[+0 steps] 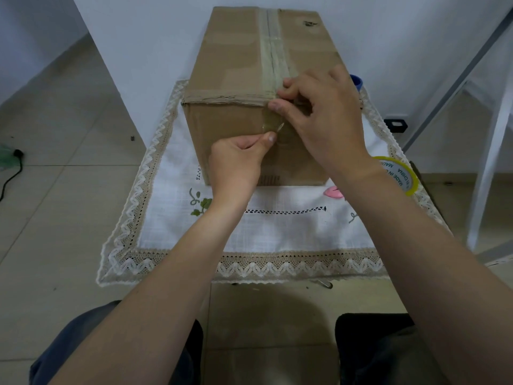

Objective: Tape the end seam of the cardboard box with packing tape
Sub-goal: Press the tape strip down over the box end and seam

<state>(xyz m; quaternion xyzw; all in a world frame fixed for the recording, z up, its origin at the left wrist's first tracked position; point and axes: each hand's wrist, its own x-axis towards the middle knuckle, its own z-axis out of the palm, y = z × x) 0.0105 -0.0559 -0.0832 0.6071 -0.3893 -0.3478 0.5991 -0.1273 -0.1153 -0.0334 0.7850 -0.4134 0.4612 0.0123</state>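
A brown cardboard box (238,62) stands on a white lace-edged cloth (277,232). Clear tape runs along its top centre seam and folds over the near top edge. My left hand (238,159) pinches the loose end of a clear tape strip (270,125) against the box's near face. My right hand (319,115) rests at the near top edge, with thumb and fingers pressing the tape where it bends over the corner. A yellow-cored roll of packing tape (402,175) lies on the cloth to the right, partly hidden by my right forearm.
A pink object (333,192) lies on the cloth by the box's near right corner. A blue item (356,81) peeks out behind my right hand. White furniture legs (488,168) stand to the right, a white wall behind. My knees are at the bottom.
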